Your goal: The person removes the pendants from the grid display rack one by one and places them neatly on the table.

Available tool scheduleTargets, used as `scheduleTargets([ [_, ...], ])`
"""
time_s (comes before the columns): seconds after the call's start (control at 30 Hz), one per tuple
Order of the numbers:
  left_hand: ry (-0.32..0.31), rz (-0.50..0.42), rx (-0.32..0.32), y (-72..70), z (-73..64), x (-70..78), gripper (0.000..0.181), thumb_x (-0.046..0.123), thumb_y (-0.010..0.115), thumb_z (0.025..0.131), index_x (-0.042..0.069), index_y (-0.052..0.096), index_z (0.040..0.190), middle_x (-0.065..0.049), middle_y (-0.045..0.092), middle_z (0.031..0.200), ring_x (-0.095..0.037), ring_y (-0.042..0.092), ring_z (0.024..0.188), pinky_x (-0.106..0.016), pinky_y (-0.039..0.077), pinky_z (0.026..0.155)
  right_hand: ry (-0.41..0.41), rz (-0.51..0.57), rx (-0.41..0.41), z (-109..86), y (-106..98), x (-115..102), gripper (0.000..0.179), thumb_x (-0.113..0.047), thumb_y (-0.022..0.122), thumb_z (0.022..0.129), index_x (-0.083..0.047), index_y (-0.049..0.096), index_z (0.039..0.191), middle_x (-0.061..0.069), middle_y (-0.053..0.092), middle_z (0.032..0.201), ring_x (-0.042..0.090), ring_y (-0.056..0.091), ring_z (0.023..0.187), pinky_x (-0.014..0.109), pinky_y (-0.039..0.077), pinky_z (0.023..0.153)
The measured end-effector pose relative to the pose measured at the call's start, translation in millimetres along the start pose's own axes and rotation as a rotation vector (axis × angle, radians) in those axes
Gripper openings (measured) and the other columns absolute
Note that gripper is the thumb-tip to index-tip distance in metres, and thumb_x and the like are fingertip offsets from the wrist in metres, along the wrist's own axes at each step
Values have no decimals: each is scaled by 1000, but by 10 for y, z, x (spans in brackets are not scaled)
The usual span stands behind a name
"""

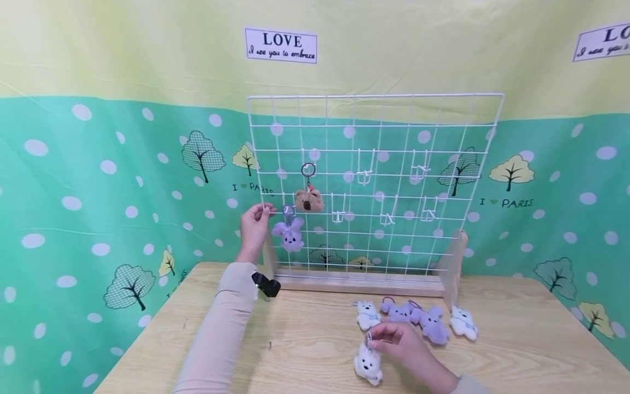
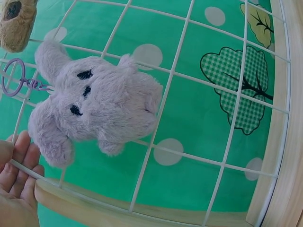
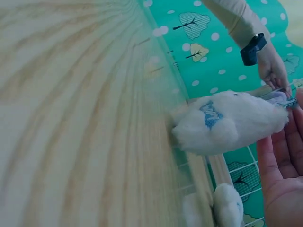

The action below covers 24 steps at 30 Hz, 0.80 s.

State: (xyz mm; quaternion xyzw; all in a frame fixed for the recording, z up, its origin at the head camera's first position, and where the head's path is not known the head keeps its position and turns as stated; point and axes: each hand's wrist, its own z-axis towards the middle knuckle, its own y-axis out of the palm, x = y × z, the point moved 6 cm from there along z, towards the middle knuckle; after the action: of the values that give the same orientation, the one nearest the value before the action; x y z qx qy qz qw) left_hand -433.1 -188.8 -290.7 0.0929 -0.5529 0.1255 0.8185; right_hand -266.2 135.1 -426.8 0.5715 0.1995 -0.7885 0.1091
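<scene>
Head view: right hand (image 1: 401,347) pinches a white bear-shaped plush keychain (image 1: 368,365) above the pale wooden table (image 1: 305,355); left hand (image 1: 253,227) grips the white wire grid (image 1: 376,96). Hanging seems underway; next likely needs an upward lift.

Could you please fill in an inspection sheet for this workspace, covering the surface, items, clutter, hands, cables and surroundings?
Surface: pale wood-grain table.
Job's things: white wire rack on a wooden stand; a brown plush keyring and a purple plush rabbit hang on it; five hooks are bare. Two white plush toys and two purple plush toys lie on the table.
Clutter: one tiny object on the table, too small to identify.
Hands: left hand pinches the rack's left edge; right hand holds a white plush keyring near its top.
Cables: nothing seen.
Surroundings: green-and-yellow curtain with dots and trees.
</scene>
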Motion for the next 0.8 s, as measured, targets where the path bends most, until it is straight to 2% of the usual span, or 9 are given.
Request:
scheduleTargets([
  [0.2,2,8,6,8,2,-8,21,9,49,97,-1,60,112,-19,65,111,-23,62,103,-25,47,98,61,31,25,12,-29,108,24,-2,64,85,16,58,101,-7,70,93,3,63,85,18,53,79],
  [0.37,0,6,13,6,-5,1,21,9,49,97,-1,60,113,-19,65,112,-23,62,104,-25,46,98,190,-21,118,46,-81,215,30,-13,68,85,10,61,104,6,70,95,6,63,84,19,52,79],
  [0.47,0,7,11,8,-9,2,21,9,49,97,-1,60,112,-18,65,111,-23,62,105,-25,46,98,258,-40,185,73,-122,281,31,-17,69,84,5,63,104,9,69,95,9,62,84,19,51,78],
  [0.57,-3,9,12,8,-9,-1,20,9,50,97,0,61,112,-17,66,111,-22,62,104,-24,47,97,295,-39,226,103,-153,338,31,-19,70,84,3,63,105,8,69,94,11,62,84,21,52,78],
  [0.8,-1,8,6,-1,0,-5,21,9,49,97,0,60,113,-16,65,111,-22,62,105,-24,46,97,334,16,261,137,-178,403,32,-16,69,84,7,62,106,3,67,90,10,61,81,21,53,73],
])
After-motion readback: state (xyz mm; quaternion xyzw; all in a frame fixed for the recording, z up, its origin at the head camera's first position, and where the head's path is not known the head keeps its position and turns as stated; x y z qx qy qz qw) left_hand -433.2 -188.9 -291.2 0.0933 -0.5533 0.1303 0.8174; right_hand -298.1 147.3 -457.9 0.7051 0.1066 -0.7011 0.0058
